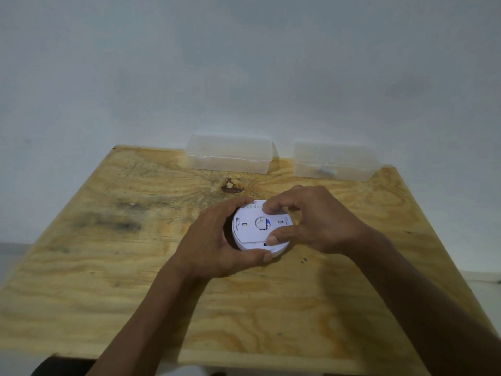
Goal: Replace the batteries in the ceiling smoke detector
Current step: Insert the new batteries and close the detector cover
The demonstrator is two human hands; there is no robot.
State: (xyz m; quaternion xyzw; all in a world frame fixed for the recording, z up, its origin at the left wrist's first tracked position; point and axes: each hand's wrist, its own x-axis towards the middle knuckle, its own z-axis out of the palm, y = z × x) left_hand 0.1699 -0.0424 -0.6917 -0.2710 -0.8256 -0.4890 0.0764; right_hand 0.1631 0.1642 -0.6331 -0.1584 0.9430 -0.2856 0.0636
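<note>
At tabletop [108,267] centre, smoke detector [252,232] is back-side up, clamped between both hands. Left hand [217,245] wraps its 9 o'clock rim, thumb at 6. Right hand [311,221] pinches the back plate: fingertips at 1 o'clock, thumb at 4. Judgement: twist-off step. Hold the body still with the left, turn only the plate, keep pressure even so tabs don't snap. Two clear boxes [230,156] at 12 o'clock, well apart.

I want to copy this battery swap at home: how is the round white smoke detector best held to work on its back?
Grip the smoke detector by its round rim, back plate up. The left hand cups the rim from the left, steadying it, which leaves the right hand free to pinch the flat back plate from the right.
</note>
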